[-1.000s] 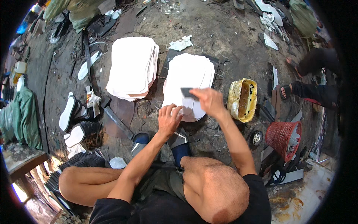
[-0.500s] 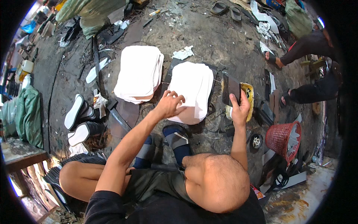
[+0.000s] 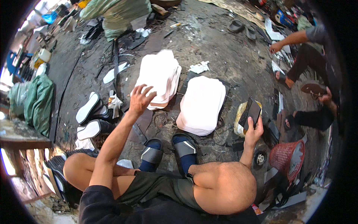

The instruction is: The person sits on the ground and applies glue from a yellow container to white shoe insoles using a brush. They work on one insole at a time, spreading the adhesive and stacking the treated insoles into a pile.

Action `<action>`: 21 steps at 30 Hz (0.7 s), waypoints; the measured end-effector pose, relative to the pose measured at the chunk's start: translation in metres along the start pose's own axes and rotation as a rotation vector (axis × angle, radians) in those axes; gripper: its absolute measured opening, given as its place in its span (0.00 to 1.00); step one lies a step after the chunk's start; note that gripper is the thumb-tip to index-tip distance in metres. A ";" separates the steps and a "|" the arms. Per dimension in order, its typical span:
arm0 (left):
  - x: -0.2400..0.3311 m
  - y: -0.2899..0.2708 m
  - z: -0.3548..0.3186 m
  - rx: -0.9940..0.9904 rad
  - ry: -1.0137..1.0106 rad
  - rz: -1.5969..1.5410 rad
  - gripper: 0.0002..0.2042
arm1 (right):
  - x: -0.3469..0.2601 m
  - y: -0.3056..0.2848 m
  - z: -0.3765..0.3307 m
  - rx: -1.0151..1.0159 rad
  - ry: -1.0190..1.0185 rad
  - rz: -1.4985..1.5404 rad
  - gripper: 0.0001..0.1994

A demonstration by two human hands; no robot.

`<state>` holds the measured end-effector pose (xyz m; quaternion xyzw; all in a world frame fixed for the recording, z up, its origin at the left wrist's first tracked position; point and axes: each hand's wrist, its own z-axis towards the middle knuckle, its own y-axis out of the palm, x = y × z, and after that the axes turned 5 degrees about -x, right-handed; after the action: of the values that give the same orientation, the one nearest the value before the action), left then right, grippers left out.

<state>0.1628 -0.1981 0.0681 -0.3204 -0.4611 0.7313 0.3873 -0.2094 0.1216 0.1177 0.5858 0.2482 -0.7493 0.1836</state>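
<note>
open floor between left white stack (image 3: pixel 158 80) and right white stack (image 3: pixel 202 105) | right of it blocked: yellow tub (image 3: pixel 240 118), red basket (image 3: pixel 287 158) | left side crowded: soled shoes (image 3: pixel 89 117)

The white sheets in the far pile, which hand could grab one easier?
Probably the left hand: it is open, empty, right at the far pile of white sheets. The right hand is off to the side, holding a dark flat piece.
</note>
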 end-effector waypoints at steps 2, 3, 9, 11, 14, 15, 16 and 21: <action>0.005 0.034 -0.035 -0.143 -0.099 0.001 0.11 | 0.006 0.009 0.005 -0.057 -0.010 -0.043 0.16; 0.017 0.037 -0.038 -0.182 -0.134 -0.010 0.13 | 0.006 0.016 0.008 -0.087 -0.033 -0.065 0.16; 0.202 0.057 -0.020 -0.456 -0.138 -0.563 0.31 | 0.006 0.123 0.035 -0.411 -0.092 -0.685 0.20; 0.256 0.039 -0.005 -0.363 0.014 -0.532 0.34 | 0.050 0.134 0.041 -0.323 -0.400 -0.930 0.19; 0.265 0.034 -0.014 -0.445 -0.065 -0.502 0.36 | 0.044 0.175 0.013 -0.669 -0.240 -1.040 0.18; 0.261 0.034 -0.014 -0.419 -0.082 -0.532 0.36 | 0.007 0.188 0.014 -0.878 -0.155 -0.804 0.17; 0.263 0.033 -0.015 -0.397 -0.092 -0.570 0.35 | -0.005 0.211 0.022 -0.857 -0.227 -0.615 0.16; 0.260 0.028 -0.008 -0.491 -0.129 -0.628 0.29 | -0.056 0.364 0.093 -0.721 -0.629 -0.611 0.14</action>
<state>0.0331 0.0219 0.0108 -0.2003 -0.7210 0.4642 0.4739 -0.0623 -0.2288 0.1327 0.1363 0.5802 -0.7745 0.2118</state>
